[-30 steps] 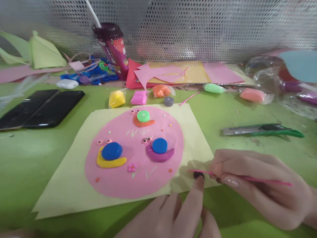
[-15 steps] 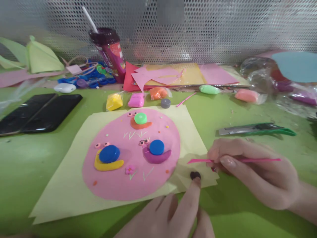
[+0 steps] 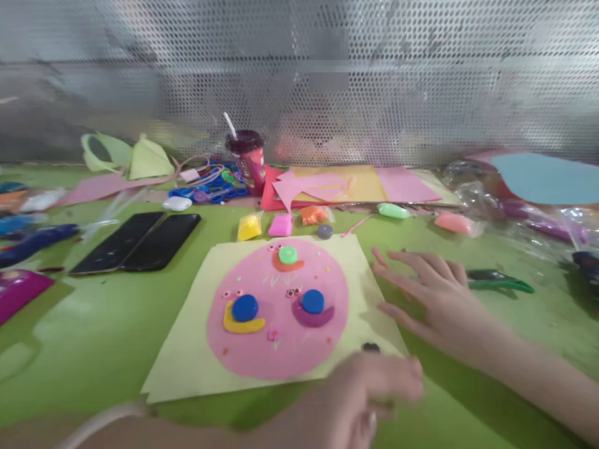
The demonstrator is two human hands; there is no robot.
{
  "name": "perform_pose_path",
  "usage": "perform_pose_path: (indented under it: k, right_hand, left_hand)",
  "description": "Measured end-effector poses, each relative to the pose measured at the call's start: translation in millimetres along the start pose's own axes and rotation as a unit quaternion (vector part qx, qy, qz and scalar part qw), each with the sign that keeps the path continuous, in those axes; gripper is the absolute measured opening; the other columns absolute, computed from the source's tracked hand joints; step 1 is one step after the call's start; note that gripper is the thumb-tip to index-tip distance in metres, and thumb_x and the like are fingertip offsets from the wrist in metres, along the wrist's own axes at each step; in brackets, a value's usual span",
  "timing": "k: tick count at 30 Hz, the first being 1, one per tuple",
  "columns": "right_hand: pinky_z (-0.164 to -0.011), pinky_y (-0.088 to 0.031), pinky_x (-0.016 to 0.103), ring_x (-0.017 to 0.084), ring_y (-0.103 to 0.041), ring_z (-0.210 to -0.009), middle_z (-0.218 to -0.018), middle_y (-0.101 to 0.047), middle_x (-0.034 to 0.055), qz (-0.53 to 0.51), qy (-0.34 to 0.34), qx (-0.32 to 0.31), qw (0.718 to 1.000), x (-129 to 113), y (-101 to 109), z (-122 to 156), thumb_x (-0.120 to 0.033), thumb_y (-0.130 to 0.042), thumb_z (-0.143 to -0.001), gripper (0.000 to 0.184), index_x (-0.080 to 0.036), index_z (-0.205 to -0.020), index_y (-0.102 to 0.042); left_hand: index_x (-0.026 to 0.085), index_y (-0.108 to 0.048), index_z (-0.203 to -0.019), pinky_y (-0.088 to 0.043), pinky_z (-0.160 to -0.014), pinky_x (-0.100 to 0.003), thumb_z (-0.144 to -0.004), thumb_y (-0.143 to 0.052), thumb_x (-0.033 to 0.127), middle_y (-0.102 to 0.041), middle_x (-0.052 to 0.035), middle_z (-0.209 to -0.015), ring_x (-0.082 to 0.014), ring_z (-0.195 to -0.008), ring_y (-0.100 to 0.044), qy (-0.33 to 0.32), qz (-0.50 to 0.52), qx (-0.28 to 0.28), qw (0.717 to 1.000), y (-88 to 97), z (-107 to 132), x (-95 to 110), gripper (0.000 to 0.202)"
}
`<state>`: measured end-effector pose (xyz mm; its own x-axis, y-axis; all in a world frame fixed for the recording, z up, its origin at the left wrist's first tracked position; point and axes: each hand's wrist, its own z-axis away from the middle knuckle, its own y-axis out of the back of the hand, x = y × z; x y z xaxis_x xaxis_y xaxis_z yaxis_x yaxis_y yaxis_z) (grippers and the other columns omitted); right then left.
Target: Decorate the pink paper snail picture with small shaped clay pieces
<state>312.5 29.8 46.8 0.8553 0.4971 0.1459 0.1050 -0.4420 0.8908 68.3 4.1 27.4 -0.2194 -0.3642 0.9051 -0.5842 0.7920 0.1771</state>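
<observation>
My right hand (image 3: 435, 296) is open, its fingers spread low over the green table beside the paper. A pink modelling stick (image 3: 380, 257) shows by its fingertips, partly hidden by the hand. My left hand (image 3: 369, 390) is blurred at the paper's front right corner, fingers loosely bent and nothing visible in them. Just beyond it lies a small black clay piece (image 3: 371, 347) on the pale yellow paper (image 3: 187, 362). On that paper a pink disc (image 3: 281, 362) carries three clay snails: a yellow one (image 3: 246, 325), a purple one (image 3: 314, 316) and an orange one (image 3: 289, 264).
Behind the paper sit yellow clay (image 3: 249, 227), pink clay (image 3: 281, 225) and orange clay (image 3: 314, 215). A green-handled cutter (image 3: 505, 282) lies right of my right hand. Black phones (image 3: 161, 243) are at left. A cup (image 3: 250, 162) stands near the perforated metal wall (image 3: 374, 93).
My right hand has gone from pinching the pink stick to spread fingers, and lies farther forward. The left finger has come off the black clay. The view has tilted up and shifted left.
</observation>
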Motion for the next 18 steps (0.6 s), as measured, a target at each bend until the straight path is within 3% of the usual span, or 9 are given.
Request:
perform_pose_path:
  k: [1, 3, 4, 6, 8, 10, 12, 15, 18]
  right_hand:
    - [-0.076, -0.044, 0.055, 0.038, -0.053, -0.105, -0.122, -0.057, 0.0182, -0.004, 0.003, 0.026, 1.000, -2, 5, -3, -0.041, -0.044, -0.099, 0.034, -0.019, -0.120, -0.059]
    - [-0.079, -0.044, 0.051, 0.033, -0.053, -0.105, -0.119, -0.058, 0.0164, -0.035, 0.020, 0.080, 0.996, -11, 17, -11, -0.031, -0.047, -0.099, 0.025, -0.020, -0.120, -0.055]
    - [-0.081, -0.044, 0.048, 0.030, -0.054, -0.103, -0.116, -0.059, 0.0150, -0.056, 0.035, 0.101, 0.993, -18, 23, -17, -0.028, -0.048, -0.099, 0.022, -0.020, -0.119, -0.054]
    - [-0.083, -0.044, 0.045, 0.027, -0.055, -0.100, -0.113, -0.060, 0.0128, -0.099, 0.064, 0.119, 0.986, -34, 33, -32, -0.028, -0.052, -0.098, 0.021, -0.022, -0.118, -0.054]
    - [-0.087, -0.043, 0.045, 0.026, -0.055, -0.101, -0.116, -0.059, 0.0134, -0.131, 0.069, 0.121, 0.982, -50, 38, -51, -0.032, -0.056, -0.097, 0.024, -0.020, -0.118, -0.056]
    - [-0.092, -0.043, 0.048, 0.028, -0.052, -0.106, -0.120, -0.059, 0.0138, -0.166, 0.049, 0.135, 0.976, -65, 36, -72, -0.035, -0.061, -0.093, 0.028, -0.019, -0.116, -0.060]
    - [-0.094, -0.043, 0.049, 0.029, -0.049, -0.111, -0.120, -0.060, 0.0107, -0.206, 0.010, 0.150, 0.967, -77, 29, -94, -0.033, -0.065, -0.090, 0.021, -0.020, -0.106, -0.067]
    - [-0.094, -0.047, 0.044, 0.026, -0.049, -0.106, -0.112, -0.063, 0.0064, -0.254, -0.044, 0.163, 0.952, -92, 17, -119, -0.024, -0.068, -0.088, 0.006, -0.021, -0.091, -0.072]
    - [-0.092, -0.049, 0.041, 0.024, -0.049, -0.104, -0.108, -0.064, 0.0055, -0.264, -0.052, 0.172, 0.948, -101, 5, -128, -0.019, -0.065, -0.089, 0.008, -0.021, -0.089, -0.073]
  left_hand:
    - [0.027, -0.036, -0.139, -0.051, -0.099, -0.030, -0.102, -0.038, 0.022, -0.049, -0.0084, -0.141, -0.0182, -0.125, -0.053, 0.051, 0.100, 0.057, 0.992, 5.6, -4, 5, 0.037]
    - [0.026, -0.036, -0.137, -0.043, -0.106, -0.026, -0.100, -0.048, 0.026, -0.039, -0.0075, -0.149, -0.0158, -0.132, -0.045, 0.159, 0.294, 0.152, 0.930, 20.6, -13, 18, 0.039]
    - [0.026, -0.031, -0.140, -0.044, -0.105, -0.025, -0.098, -0.053, 0.024, -0.037, -0.0077, -0.150, -0.0156, -0.130, -0.047, 0.186, 0.352, 0.188, 0.898, 29.5, -19, 25, 0.047]
    - [0.027, -0.020, -0.146, -0.046, -0.102, -0.024, -0.095, -0.057, 0.013, -0.040, -0.0090, -0.147, -0.0153, -0.126, -0.051, 0.160, 0.403, 0.239, 0.869, 48.1, -31, 36, 0.064]
    - [0.026, -0.013, -0.150, -0.049, -0.097, -0.024, -0.093, -0.052, 0.003, -0.051, -0.0108, -0.136, -0.0144, -0.116, -0.058, 0.128, 0.406, 0.272, 0.863, 65.0, -42, 43, 0.072]
    - [0.023, -0.013, -0.151, -0.053, -0.077, -0.019, -0.095, -0.048, 0.003, -0.063, -0.0065, -0.109, -0.0098, -0.087, -0.065, 0.117, 0.392, 0.277, 0.869, 78.6, -49, 45, 0.070]
    - [0.021, -0.018, -0.150, -0.049, -0.060, -0.016, -0.097, -0.046, 0.007, -0.061, -0.0002, -0.084, -0.0085, -0.066, -0.060, 0.100, 0.370, 0.272, 0.883, 89.4, -52, 45, 0.062]
    - [0.023, -0.024, -0.148, -0.045, -0.057, -0.014, -0.098, -0.041, 0.008, -0.058, 0.0017, -0.079, -0.0085, -0.065, -0.058, 0.077, 0.352, 0.284, 0.888, 101.2, -49, 41, 0.055]
    - [0.024, -0.030, -0.143, -0.047, -0.066, -0.013, -0.100, -0.039, 0.010, -0.061, 0.0008, -0.086, -0.0070, -0.072, -0.061, 0.080, 0.344, 0.283, 0.891, 107.9, -40, 34, 0.047]
